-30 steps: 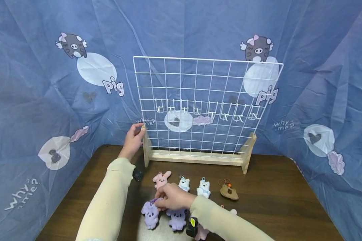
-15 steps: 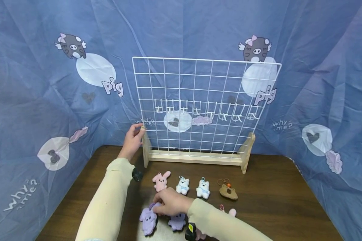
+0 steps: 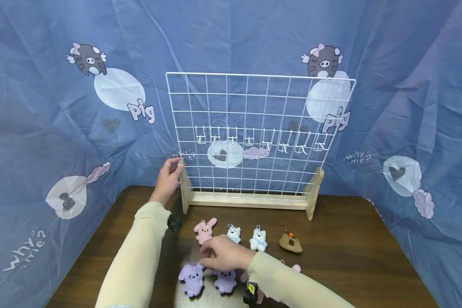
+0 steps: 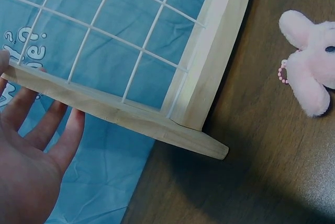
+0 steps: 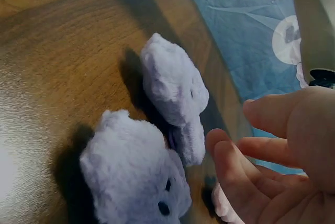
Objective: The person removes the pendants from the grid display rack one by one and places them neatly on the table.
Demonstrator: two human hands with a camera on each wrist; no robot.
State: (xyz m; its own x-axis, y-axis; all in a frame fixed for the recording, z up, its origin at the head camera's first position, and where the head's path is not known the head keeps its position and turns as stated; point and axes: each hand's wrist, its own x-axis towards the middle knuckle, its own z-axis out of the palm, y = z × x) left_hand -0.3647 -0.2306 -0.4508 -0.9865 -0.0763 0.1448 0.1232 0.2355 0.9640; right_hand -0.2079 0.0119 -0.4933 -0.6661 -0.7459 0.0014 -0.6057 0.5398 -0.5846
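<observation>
My left hand (image 3: pixel 167 179) holds the wooden side post (image 4: pixel 120 108) of a white wire grid rack (image 3: pixel 247 113), thumb on its near face and fingers behind. Over the table, my right hand (image 3: pixel 228 253) hovers with relaxed fingers and holds nothing. Just below it lie two purple plush keychains, the left one (image 3: pixel 193 280) and the right one (image 3: pixel 225 282), face up side by side. The right wrist view shows bare space between my fingertips and the farther purple plush keychain (image 5: pixel 170 82). Part of a pink plush keychain shows beneath my right forearm, mostly hidden.
Behind my right hand lie a pink bunny keychain (image 3: pixel 204 232), two white plush keychains, one of them whole in view (image 3: pixel 258 239), and a brown keychain (image 3: pixel 291 243) with an orange bead. Several white hooks (image 3: pixel 283 147) hang on the grid. A blue printed cloth (image 3: pixel 389 107) stands behind.
My right hand has let go of the left purple plush keychain after shifting it slightly, and has lifted a little away from it. The left hand keeps its hold on the post.
</observation>
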